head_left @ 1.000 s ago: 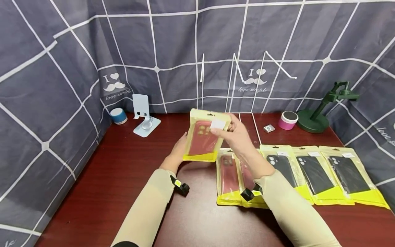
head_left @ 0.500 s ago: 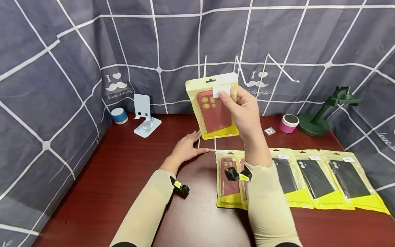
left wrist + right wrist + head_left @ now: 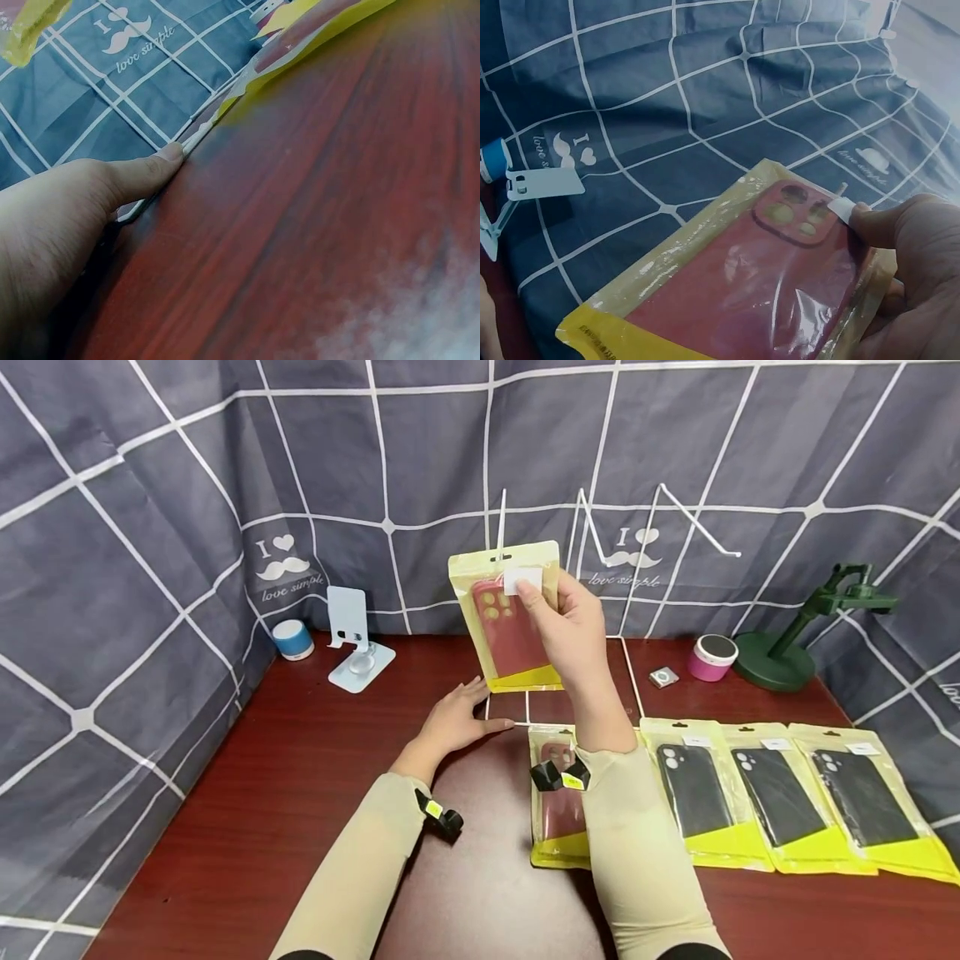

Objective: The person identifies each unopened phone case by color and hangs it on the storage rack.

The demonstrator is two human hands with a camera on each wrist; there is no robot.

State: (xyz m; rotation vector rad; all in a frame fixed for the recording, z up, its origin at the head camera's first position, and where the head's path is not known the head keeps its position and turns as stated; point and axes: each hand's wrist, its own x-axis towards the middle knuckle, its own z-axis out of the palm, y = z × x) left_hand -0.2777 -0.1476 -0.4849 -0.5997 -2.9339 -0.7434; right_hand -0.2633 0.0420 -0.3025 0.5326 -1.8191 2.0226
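Note:
My right hand [image 3: 581, 627] pinches a bagged red phone case [image 3: 513, 639] by its upper right edge, thumb over the white label [image 3: 843, 208]. The bag is held upright, its hang hole at the left prong [image 3: 502, 518] of a white wire rack [image 3: 632, 672]. The prong's tip shows beside the bag's top in the right wrist view; how far it passes through is unclear. My left hand [image 3: 453, 722] rests on the table with fingers spread, its thumb [image 3: 146, 176] touching the rack's base wire. Another bagged red case [image 3: 558, 810] lies below my right forearm.
Several bagged black phone cases [image 3: 693, 789] lie in a row at the right. Behind them stand a green stand [image 3: 776, 660], a pink speaker [image 3: 712, 658] and a small silver square device [image 3: 663, 677]. A light-blue phone stand [image 3: 348, 618] and blue speaker [image 3: 292, 640] are back left.
My right hand has lifted the bagged red case from low over the table up to the rack's left prong, then slightly left. My left hand, partly hidden before, stays at the rack's base.

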